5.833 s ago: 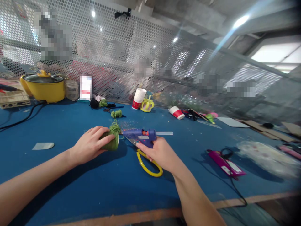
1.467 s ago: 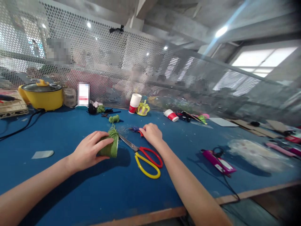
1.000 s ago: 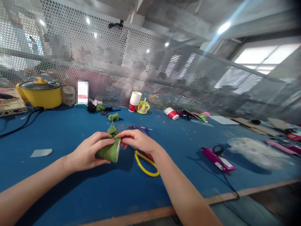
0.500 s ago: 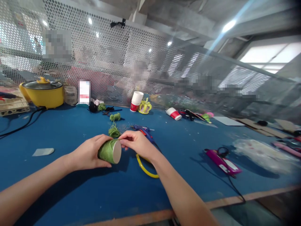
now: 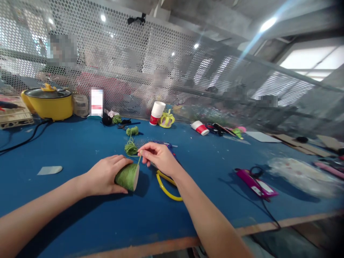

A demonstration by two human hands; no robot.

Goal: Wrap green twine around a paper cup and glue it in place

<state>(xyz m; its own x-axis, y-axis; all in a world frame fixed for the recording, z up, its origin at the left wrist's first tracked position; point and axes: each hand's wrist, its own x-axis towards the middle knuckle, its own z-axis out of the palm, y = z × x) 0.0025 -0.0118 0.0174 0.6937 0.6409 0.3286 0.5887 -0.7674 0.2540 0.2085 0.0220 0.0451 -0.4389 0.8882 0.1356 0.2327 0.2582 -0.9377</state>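
Fingers [image 5: 151, 146] of the right hand [image 5: 161, 157] pinch yarn [image 5: 139, 159] on the far side of the cylinder [image 5: 136, 178] the left hand [image 5: 106, 176] grasps; slack could loosen its windings [image 5: 125, 177].

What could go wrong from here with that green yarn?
The strand could slip from the right hand and slacken, as it is only pinched there.
The loose yarn heap might tangle, since its loops lie piled together.
The right hand could bump the scissors or glue gun, both partly hidden behind it in this view.
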